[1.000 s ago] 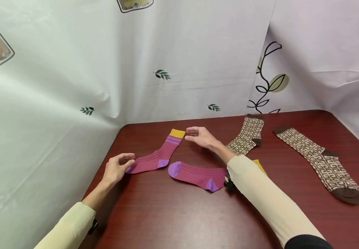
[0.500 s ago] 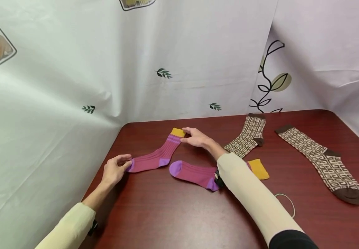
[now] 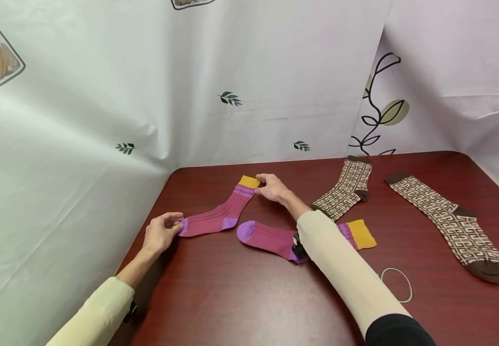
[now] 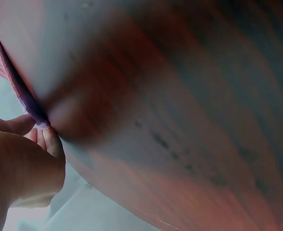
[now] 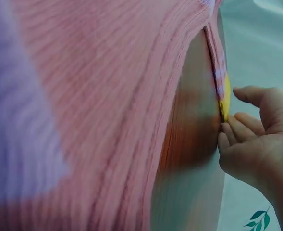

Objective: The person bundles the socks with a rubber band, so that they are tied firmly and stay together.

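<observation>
A magenta ribbed sock point(image 3: 215, 219) with purple heel and toe and a yellow cuff lies flat at the table's left. My left hand point(image 3: 158, 234) pinches its purple toe point(image 4: 41, 121) between thumb and fingers. At the cuff point(image 5: 227, 98) is my right hand point(image 3: 273, 188), its fingertips right at the edge and its thumb held apart. A matching magenta sock point(image 3: 268, 240) lies in front, toe to the left; my right forearm hides part of its leg. In the right wrist view this nearer sock point(image 5: 117, 96) fills the left side.
Two brown-and-cream patterned socks, one at the back point(image 3: 345, 190) and one at the right point(image 3: 448, 218), lie on the dark red table point(image 3: 241, 307). A thin pale loop point(image 3: 398, 284) lies by my right sleeve. White printed cloth point(image 3: 254, 72) hangs behind and left.
My right hand has come in to the yellow cuff, its forearm shifting left and baring the front sock's yellow cuff and the pale loop. My left hand has settled onto the toe.
</observation>
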`<state>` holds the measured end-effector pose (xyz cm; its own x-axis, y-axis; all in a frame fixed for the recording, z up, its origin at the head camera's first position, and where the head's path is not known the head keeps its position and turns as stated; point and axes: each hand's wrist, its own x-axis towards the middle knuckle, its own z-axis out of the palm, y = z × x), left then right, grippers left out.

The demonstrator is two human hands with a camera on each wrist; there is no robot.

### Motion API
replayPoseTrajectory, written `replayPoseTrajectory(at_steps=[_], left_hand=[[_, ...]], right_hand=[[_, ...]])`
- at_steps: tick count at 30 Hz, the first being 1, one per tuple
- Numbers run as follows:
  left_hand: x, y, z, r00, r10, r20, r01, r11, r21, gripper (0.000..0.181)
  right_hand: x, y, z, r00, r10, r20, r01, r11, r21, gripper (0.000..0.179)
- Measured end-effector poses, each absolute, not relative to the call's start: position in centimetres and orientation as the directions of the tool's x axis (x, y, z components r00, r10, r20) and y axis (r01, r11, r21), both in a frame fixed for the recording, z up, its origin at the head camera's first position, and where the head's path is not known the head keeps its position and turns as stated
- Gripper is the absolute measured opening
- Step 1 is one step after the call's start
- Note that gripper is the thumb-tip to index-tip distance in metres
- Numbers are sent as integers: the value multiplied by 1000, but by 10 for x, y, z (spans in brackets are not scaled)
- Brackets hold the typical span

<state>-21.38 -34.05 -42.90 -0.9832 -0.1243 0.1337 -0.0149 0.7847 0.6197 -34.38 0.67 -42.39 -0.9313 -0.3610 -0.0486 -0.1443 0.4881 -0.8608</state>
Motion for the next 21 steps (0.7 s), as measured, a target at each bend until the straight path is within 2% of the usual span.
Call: replayPoseTrajectory(at_steps=[11,21], left_hand=[[-217,-340,-431,-984,-120,129,-14,781,624,29],[-217,-341,-431,-982,-139,130,-29,783,621,25]], right_hand=[[-343,-1,-423,-989,-148,-1,-77,523,-849,38],[-339,-6,-422,-997,-71,18,-55,576,-816,18]])
